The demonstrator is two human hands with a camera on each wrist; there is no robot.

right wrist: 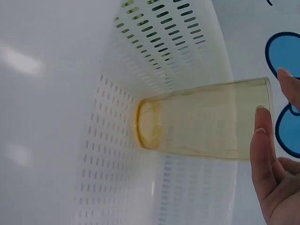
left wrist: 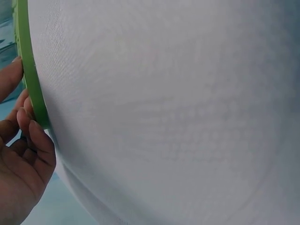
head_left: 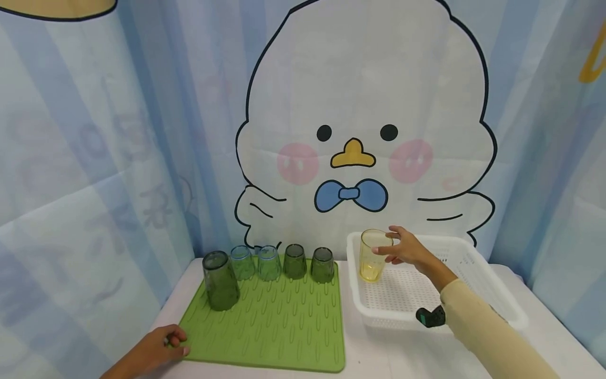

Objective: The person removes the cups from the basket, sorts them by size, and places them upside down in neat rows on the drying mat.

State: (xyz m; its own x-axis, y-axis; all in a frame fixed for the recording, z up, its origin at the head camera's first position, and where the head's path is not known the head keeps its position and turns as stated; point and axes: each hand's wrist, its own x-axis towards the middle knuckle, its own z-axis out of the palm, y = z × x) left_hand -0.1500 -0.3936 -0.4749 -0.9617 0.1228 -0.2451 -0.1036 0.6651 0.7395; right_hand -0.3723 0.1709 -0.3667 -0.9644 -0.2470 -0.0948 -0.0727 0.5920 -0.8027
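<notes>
My right hand [head_left: 402, 248] reaches over the white basket [head_left: 473, 310], its fingers spread around the rim of a tall yellow-tinted glass [head_left: 371, 263]. In the right wrist view, fingertips [right wrist: 262, 126] overlap that rim, and the glass's base meets the perforated basket floor. Whether they press on it cannot be told. Loosely curled, my left hand [head_left: 158, 345] touches the front left corner of the green ridged mat [head_left: 279, 337]. On the mat's left stands a tall dark glass [head_left: 220, 284], upside down. Two bluish glasses [head_left: 269, 266] and two dark short glasses [head_left: 323, 266] line its back edge.
A white-covered table [head_left: 369, 352] carries the mat and, to its right, the basket. Behind them hangs a cloth backdrop [head_left: 355, 95] with a cartoon bird, and curtain folds close in both sides. A black device [head_left: 431, 317] sits at the right wrist.
</notes>
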